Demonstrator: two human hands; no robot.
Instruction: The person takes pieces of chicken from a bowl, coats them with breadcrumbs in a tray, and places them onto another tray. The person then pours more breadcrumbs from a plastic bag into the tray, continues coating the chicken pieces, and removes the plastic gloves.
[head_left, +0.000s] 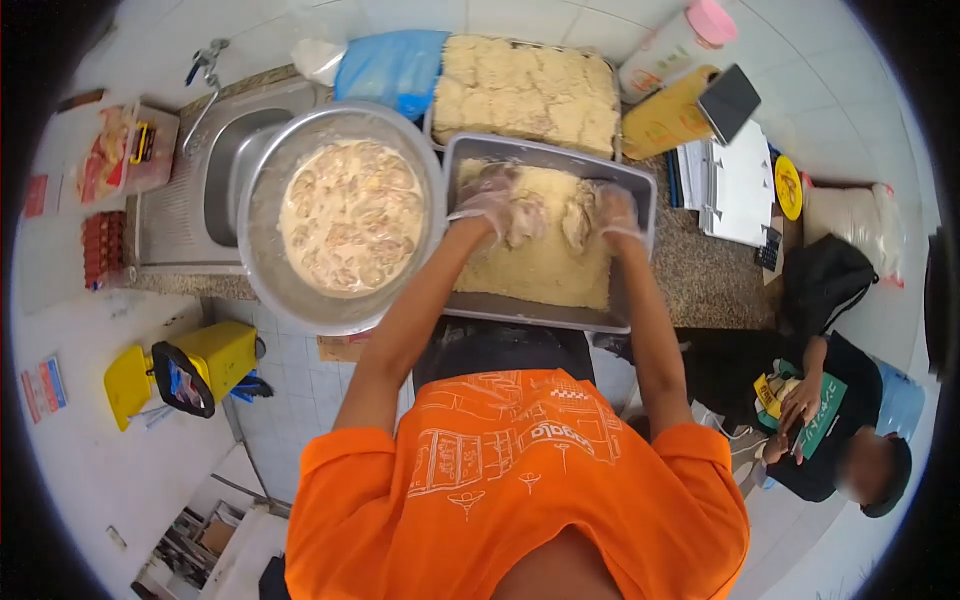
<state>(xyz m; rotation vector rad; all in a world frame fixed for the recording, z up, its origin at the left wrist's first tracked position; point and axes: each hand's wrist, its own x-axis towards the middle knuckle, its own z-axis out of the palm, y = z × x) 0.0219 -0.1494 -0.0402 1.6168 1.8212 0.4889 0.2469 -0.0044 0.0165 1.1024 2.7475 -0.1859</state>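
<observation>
A grey tray holds a layer of pale breading crumbs. On the crumbs lie two coated pieces of raw chicken, a little apart. My left hand, in a clear plastic glove, is at the tray's left side, next to the left chicken piece, fingers stretched out over the crumbs. Beside the right-hand chicken piece is my right hand, also gloved, its fingers extended and slightly blurred. Left of the tray stands a large metal bowl of chicken in creamy batter.
Behind the tray sits another tray of breaded pieces, with a blue plastic bag beside it. A sink is at left. A yellow container and a binder stand at right. Another person sits to the right.
</observation>
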